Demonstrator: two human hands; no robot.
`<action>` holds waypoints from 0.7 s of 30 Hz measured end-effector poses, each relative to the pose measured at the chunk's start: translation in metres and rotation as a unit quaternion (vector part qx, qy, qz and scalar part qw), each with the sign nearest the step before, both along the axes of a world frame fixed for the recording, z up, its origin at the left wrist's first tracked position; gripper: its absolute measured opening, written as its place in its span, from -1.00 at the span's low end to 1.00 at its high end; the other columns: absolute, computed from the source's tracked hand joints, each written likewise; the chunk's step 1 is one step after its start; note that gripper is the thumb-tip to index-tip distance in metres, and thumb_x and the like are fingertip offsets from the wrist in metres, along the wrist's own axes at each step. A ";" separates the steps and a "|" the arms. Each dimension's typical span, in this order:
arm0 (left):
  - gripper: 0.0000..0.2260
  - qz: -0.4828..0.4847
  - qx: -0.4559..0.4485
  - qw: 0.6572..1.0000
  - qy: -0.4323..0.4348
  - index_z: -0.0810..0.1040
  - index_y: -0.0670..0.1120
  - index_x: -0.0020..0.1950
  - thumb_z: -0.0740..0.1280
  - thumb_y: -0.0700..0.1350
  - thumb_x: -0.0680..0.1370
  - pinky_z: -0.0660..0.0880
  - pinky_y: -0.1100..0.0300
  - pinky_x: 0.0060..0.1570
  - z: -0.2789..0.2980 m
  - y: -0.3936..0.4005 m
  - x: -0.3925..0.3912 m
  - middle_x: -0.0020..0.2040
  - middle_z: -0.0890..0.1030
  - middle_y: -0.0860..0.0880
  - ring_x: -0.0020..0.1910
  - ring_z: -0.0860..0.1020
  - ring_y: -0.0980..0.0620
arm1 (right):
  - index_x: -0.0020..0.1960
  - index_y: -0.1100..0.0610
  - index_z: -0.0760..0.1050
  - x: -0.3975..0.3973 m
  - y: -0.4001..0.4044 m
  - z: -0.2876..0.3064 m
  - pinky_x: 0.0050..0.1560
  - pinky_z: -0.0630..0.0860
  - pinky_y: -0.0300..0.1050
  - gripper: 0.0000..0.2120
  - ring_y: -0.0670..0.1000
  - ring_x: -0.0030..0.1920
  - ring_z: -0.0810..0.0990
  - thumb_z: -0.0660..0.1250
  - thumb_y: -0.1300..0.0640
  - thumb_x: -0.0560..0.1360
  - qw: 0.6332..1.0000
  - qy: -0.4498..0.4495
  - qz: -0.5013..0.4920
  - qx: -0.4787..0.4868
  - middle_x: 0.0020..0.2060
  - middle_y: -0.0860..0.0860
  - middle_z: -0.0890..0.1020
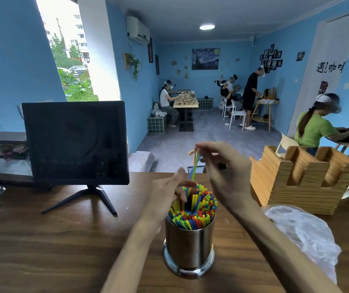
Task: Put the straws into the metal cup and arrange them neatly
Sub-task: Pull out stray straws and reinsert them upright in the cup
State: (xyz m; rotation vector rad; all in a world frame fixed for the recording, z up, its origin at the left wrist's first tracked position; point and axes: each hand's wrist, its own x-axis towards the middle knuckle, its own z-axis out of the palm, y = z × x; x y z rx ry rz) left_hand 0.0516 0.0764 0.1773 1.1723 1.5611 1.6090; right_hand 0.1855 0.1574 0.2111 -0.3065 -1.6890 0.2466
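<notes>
On the counter, head view: a metal cup (189, 246) stands upright on a dark wooden counter (53, 240), near its front edge, between the person's two forearms.
Cup: polished steel cylinder with a flared, mirror-bright base ring; the wood and the arms show as reflections in its wall.
Straws: a dense bundle of straws (194, 210) fills the cup, in yellow, blue, green, orange and red; their open round ends face the camera on the right, while the straws on the left lean and fan outward, their tops uneven.
Right hand (224, 176): raised above the cup, fingertips pinching the upper ends of a few straws, among them a green straw (194, 172) and a blue one, which hang down into the bundle; an orange bent tip pokes out beside the fingertips.
Left hand (167, 193): loosely spread against the left side of the bundle, fingers reaching in among the leaning straws, gripping nothing that can be made out.
Surroundings: a dark monitor (75, 142) on a stand sits to the left, a slotted wooden holder (300, 180) to the right, and a crumpled clear plastic bag (304, 235) lies just in front of that holder.
</notes>
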 end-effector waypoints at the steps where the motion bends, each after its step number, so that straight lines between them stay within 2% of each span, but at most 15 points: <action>1: -0.52 -0.033 -0.029 0.997 -0.065 0.76 -0.04 -0.13 0.23 0.27 0.58 0.22 0.18 -0.38 0.006 0.002 0.000 -0.37 0.58 -0.07 -0.46 0.34 0.14 | 0.05 0.21 0.67 -0.003 -0.008 -0.003 -0.03 0.50 -0.37 -0.89 -0.11 -0.10 0.65 0.43 0.32 0.54 0.998 -0.020 -0.005 0.051 -0.09 -0.01 0.70; 3: -0.57 -0.068 -0.038 0.979 -0.188 0.73 -0.05 -0.12 0.27 0.26 0.54 0.25 0.20 -0.37 0.012 0.008 -0.005 -0.30 0.59 -0.04 -0.43 0.41 0.13 | 0.03 0.25 0.68 -0.007 -0.021 -0.010 0.05 0.53 -0.28 -0.87 -0.02 -0.06 0.65 0.45 0.39 0.51 0.991 -0.050 -0.005 0.124 -0.08 0.06 0.71; 5: -0.72 -0.092 -0.031 0.948 -0.304 0.69 -0.07 -0.07 0.36 0.13 0.50 0.46 0.18 -0.24 0.017 0.012 -0.010 -0.22 0.63 -0.03 -0.34 0.57 0.11 | 0.01 0.25 0.68 -0.012 -0.032 -0.020 0.08 0.58 -0.13 -0.82 0.07 -0.03 0.67 0.46 0.45 0.47 0.984 -0.075 0.011 0.163 -0.05 0.09 0.71; 7: -0.76 -0.133 -0.038 0.910 -0.392 0.68 -0.18 0.02 0.39 -0.01 0.55 0.60 0.22 -0.15 0.023 0.011 -0.014 -0.16 0.67 -0.06 -0.27 0.64 0.10 | 0.02 0.26 0.68 -0.015 -0.040 -0.031 0.10 0.58 -0.01 -0.84 0.13 0.01 0.67 0.43 0.44 0.49 0.975 -0.117 0.041 0.182 -0.02 0.10 0.70; 8: -0.77 -0.147 -0.042 0.899 -0.411 0.68 -0.22 0.04 0.40 -0.07 0.54 0.62 0.27 -0.18 0.024 0.011 -0.017 -0.17 0.67 -0.08 -0.29 0.65 0.09 | 0.02 0.25 0.67 -0.015 -0.041 -0.037 0.12 0.57 0.00 -0.86 0.15 0.03 0.66 0.41 0.41 0.52 0.970 -0.140 0.053 0.190 -0.02 0.10 0.69; 9: -0.78 -0.152 -0.044 0.900 -0.407 0.68 -0.22 0.04 0.41 -0.11 0.51 0.62 0.30 -0.22 0.025 0.009 -0.019 -0.18 0.68 -0.08 -0.33 0.64 0.09 | 0.02 0.24 0.67 -0.015 -0.041 -0.043 0.15 0.56 -0.01 -0.88 0.15 0.05 0.64 0.38 0.37 0.56 0.966 -0.162 0.060 0.194 -0.01 0.08 0.69; 11: -0.79 -0.139 -0.033 0.924 -0.353 0.69 -0.19 0.04 0.42 -0.14 0.47 0.62 0.30 -0.30 0.025 0.009 -0.024 -0.20 0.68 -0.07 -0.37 0.62 0.11 | 0.03 0.20 0.67 -0.012 -0.038 -0.051 0.19 0.54 -0.05 -0.88 0.14 0.09 0.62 0.36 0.29 0.60 0.955 -0.210 0.085 0.191 -0.01 0.05 0.68; 13: -0.80 -0.113 -0.008 0.951 -0.288 0.68 -0.16 0.06 0.41 -0.15 0.47 0.61 0.29 -0.32 0.023 0.012 -0.026 -0.18 0.69 -0.09 -0.35 0.63 0.09 | 0.02 0.18 0.69 -0.008 -0.032 -0.055 0.20 0.52 -0.11 -0.91 0.09 0.09 0.61 0.40 0.26 0.57 0.955 -0.229 0.121 0.146 -0.04 0.00 0.68; 17: -0.87 -0.057 0.072 0.980 -0.178 0.62 -0.15 0.13 0.34 -0.21 0.61 0.66 0.19 -0.24 0.022 0.014 -0.021 -0.10 0.73 -0.12 -0.24 0.70 0.01 | -0.02 0.06 0.71 -0.005 -0.017 -0.047 0.08 0.55 -0.16 -0.88 -0.10 0.01 0.66 0.51 0.25 0.50 0.981 -0.126 0.139 -0.058 -0.08 -0.13 0.71; 21: -0.89 -0.048 0.122 0.984 -0.121 0.61 -0.13 0.09 0.31 -0.26 0.63 0.67 0.16 -0.18 0.023 0.014 -0.011 -0.15 0.73 -0.09 -0.25 0.69 0.02 | 0.03 0.09 0.67 -0.011 -0.001 -0.030 -0.04 0.55 -0.20 -0.89 -0.09 -0.09 0.68 0.51 0.19 0.51 0.970 -0.045 0.113 -0.211 -0.12 -0.11 0.71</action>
